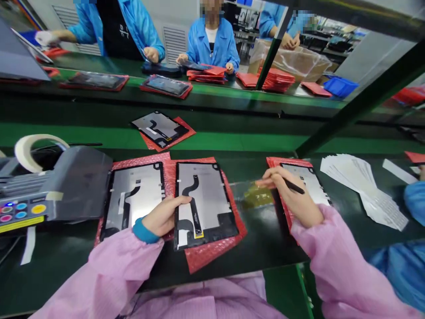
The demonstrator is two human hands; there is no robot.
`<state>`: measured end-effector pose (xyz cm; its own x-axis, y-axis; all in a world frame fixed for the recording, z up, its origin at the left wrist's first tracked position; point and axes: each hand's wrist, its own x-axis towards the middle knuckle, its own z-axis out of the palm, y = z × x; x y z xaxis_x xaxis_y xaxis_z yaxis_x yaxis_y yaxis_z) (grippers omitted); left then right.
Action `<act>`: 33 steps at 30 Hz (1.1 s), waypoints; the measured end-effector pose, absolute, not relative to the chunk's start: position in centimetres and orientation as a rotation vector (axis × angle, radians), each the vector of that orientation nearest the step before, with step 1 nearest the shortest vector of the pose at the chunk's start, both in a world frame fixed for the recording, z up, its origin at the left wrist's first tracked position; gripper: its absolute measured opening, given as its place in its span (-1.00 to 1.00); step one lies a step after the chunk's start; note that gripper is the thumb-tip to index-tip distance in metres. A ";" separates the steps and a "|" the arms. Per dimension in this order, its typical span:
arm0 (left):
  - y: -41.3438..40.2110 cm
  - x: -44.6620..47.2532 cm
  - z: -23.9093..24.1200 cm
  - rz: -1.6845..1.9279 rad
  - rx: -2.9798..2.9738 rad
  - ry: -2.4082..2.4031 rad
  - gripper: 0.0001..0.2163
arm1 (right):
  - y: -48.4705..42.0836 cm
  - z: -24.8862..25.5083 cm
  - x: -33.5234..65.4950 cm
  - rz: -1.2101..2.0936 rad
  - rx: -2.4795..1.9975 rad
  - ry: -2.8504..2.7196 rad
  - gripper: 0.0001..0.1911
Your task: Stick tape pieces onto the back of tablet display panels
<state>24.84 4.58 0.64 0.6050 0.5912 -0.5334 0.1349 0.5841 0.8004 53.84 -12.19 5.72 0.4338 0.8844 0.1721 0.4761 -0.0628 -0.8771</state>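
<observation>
A tablet display panel (209,190), its silver back up with a black ribbon cable (195,212), lies in front of me on a red bubble-wrap bag (215,252). My left hand (164,215) grips its left edge, thumb on top near the cable and fingers hidden beneath. In my right hand (288,190) is a dark pen-like tool (294,186); its exact kind is unclear. The fingertips are beside a sheet of yellow film pieces (259,196) on the bench. A second panel (146,195) lies at left, and another panel (310,177) sits partly behind my right hand.
At left stands a grey tape dispenser (79,181) with coloured buttons and a tape roll (25,155). White label sheets (361,186) fan out at right. Another panel (159,126) rests on the green conveyor (226,141). Co-workers in blue sleeves work opposite, and one sits at right.
</observation>
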 end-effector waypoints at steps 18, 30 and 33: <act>-1.5 20.4 -2.8 0.441 2.483 0.535 -0.40 | -14.4 -4.7 53.1 0.478 -1.715 -0.627 -0.48; -1.0 20.2 -3.6 0.439 2.621 0.385 -0.54 | -15.4 -2.0 45.8 0.609 -1.465 -0.520 -0.54; -0.8 20.1 -3.8 0.440 2.639 0.320 -0.60 | -15.6 -2.2 41.2 0.770 -1.466 -0.541 -0.61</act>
<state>20.07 -0.78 -3.76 0.9225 0.2918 0.2528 0.1505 -0.8748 0.4605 41.19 -15.61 -2.18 0.6582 0.7416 -0.1295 -0.1295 -0.0579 -0.9899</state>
